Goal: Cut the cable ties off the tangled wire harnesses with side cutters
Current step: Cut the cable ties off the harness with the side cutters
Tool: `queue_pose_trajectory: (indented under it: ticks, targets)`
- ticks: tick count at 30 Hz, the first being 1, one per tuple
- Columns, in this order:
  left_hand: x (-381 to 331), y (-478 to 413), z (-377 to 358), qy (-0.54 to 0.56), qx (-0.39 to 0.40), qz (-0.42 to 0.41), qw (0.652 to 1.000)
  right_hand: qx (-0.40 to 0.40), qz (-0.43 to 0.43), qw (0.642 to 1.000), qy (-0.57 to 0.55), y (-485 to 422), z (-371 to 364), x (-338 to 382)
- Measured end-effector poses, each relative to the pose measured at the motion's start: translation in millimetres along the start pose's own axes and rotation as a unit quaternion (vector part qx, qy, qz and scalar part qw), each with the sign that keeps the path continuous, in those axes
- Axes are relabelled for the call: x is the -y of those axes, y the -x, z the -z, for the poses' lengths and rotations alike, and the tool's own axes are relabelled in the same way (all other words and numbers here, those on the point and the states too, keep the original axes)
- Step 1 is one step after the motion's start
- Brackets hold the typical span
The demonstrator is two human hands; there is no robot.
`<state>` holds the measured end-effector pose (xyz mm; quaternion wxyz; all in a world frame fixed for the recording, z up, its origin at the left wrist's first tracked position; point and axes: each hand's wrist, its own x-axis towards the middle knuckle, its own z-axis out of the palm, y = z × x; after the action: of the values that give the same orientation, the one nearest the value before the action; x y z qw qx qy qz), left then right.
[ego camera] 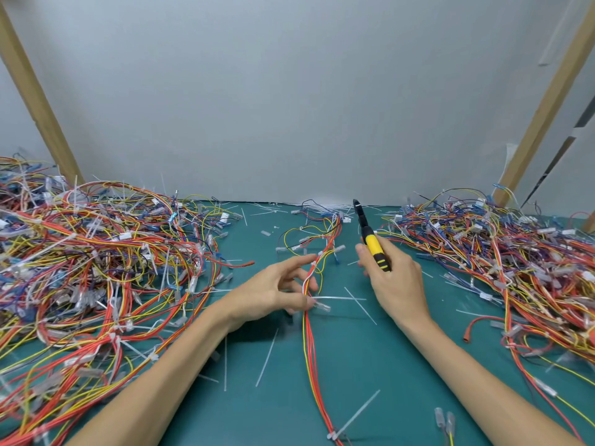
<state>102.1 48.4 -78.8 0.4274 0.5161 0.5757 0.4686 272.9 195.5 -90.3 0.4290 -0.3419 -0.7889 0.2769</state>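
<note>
Left hand (277, 292): fingers curled round red-and-yellow wire harness (310, 342), mid green mat (354, 355).
Right hand (397, 278): wrapped round yellow-and-black side cutters (373, 244).

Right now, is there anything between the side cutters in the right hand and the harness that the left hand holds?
Nothing visible. Only a strip of bare green mat separates the side cutters, gripped by the right hand, from the harness in the left hand. Loose cable ties lie flat there.
</note>
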Motion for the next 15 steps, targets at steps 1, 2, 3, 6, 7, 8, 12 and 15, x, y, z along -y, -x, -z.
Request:
queue_pose_trajectory:
  ticks: [1, 2, 3, 6, 7, 8, 12, 15]
  targets:
    - [0, 0, 0, -0.014, 0.01, 0.002, 1.0, 0.004, -0.007, 1.0, -0.01, -1, 0, 0]
    - [-1, 0, 0, -0.027, 0.014, 0.001, 1.0, 0.007, -0.012, 1.0, -0.028, -1, 0, 0]
    - [0, 0, 0, -0.033, 0.013, -0.001, 0.999, 0.011, -0.018, 0.998, -0.053, -1, 0, 1]
    - [1, -1, -2, -0.028, -0.026, -0.022, 0.999, 0.035, -0.046, 0.987, -0.15, -2, -1, 7]
    - [2, -2, -3, -0.027, -0.051, -0.031, 0.998, 0.045, -0.056, 0.982, -0.176, -1, 0, 8]
    - [3, -3, -5, -0.021, -0.08, -0.037, 0.996, 0.055, -0.066, 0.977, -0.196, -1, 1, 9]
    - [11, -8, -4, 0.064, -0.183, -0.026, 0.981, 0.069, -0.121, 0.954, -0.266, 1, 5, 14]
    - [17, -11, -2, 0.067, -0.215, -0.009, 0.974, 0.084, -0.201, 0.894, -0.391, 1, 4, 18]
